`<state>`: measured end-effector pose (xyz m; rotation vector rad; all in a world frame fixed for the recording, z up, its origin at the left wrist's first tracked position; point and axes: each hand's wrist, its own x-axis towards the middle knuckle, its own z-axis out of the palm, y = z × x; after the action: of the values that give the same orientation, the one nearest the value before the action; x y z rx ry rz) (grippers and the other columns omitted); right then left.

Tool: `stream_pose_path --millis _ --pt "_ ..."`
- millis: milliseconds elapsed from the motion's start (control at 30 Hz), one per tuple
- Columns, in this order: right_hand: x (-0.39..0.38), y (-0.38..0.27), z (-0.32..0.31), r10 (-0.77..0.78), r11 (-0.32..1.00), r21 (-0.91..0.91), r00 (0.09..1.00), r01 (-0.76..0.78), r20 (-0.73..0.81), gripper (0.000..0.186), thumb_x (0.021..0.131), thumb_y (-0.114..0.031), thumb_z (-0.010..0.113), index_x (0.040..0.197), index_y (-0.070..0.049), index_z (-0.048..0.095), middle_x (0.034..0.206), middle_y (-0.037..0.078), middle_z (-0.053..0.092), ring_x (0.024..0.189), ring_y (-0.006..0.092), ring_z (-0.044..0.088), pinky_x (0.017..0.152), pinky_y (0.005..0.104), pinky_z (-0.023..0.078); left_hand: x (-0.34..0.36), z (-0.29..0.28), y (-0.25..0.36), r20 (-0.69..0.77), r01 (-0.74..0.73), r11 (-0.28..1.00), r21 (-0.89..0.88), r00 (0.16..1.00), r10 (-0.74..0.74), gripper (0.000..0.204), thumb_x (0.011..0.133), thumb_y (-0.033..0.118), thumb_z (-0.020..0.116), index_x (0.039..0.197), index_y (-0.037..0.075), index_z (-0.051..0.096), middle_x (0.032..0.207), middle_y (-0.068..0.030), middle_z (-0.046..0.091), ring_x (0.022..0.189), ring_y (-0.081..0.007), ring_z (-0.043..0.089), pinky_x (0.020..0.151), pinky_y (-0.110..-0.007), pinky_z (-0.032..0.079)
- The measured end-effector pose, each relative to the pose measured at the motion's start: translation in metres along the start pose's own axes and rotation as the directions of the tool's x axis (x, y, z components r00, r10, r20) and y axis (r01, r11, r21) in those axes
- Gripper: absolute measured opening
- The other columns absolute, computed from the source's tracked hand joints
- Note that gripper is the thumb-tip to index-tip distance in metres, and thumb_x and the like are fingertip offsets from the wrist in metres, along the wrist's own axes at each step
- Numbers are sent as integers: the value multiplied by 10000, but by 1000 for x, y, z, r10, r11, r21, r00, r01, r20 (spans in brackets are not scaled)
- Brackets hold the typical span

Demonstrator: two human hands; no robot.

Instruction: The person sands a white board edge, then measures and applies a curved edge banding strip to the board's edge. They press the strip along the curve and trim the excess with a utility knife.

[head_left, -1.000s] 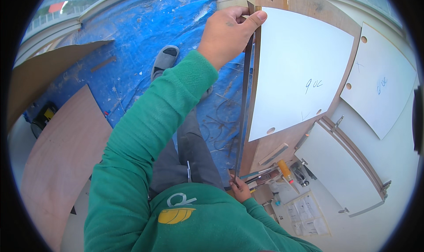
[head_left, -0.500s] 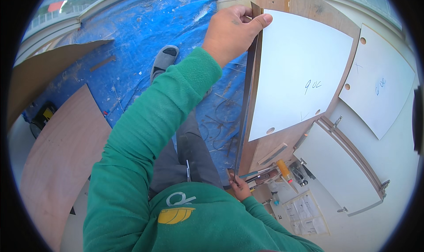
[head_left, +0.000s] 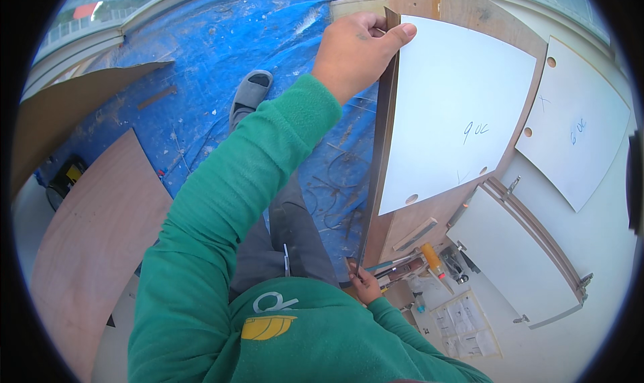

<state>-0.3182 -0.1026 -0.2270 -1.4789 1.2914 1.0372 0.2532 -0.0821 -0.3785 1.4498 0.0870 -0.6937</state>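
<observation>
A white panel with round holes and handwriting lies on the brown wooden worktop. Along its left edge runs a long, thin dark brown strip, set on its narrow side. My left hand grips the strip's far end, fingers on its outer side and thumb over the panel's far corner. Much closer to my body, my right hand pinches the strip's near end. Part of that hand's fingers is hidden by the strip.
Tools lie beside the near end, among them an orange-handled one. A second white panel and a white door with hinges sit to the right. Blue sheeting covers the floor. A curved-looking wooden board stands at left.
My left hand and forearm have shifted slightly to the right, bringing the far part of the strip closer to the panel's edge. My right hand stays in nearly the same place.
</observation>
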Motion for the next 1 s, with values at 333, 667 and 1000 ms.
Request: stream_pose_path --millis 333,667,1000 --pt "2 0 1 -13 1000 -1 1000 13 -1 427 1015 -155 659 1431 -75 610 1107 55 729 1010 120 663 885 290 538 1 4 3 -3 31 1000 -1 1000 -31 560 927 472 744 1063 -72 742 882 -174 761 804 -232 747 735 -348 601" --pt "2 2 3 17 999 40 1000 -17 -3 409 1016 -149 663 1416 -75 619 1088 39 724 990 108 652 864 277 532 5 3 3 -4 55 998 0 998 -55 558 924 475 743 1049 -69 742 881 -178 760 795 -234 740 727 -350 594" --pt "3 4 3 14 999 46 1000 -14 -1 426 1015 -168 660 1429 -79 610 1093 44 721 976 109 650 865 276 534 4 5 2 -21 53 997 -57 998 -55 560 920 480 748 1046 -65 740 873 -164 761 784 -222 738 720 -344 592"
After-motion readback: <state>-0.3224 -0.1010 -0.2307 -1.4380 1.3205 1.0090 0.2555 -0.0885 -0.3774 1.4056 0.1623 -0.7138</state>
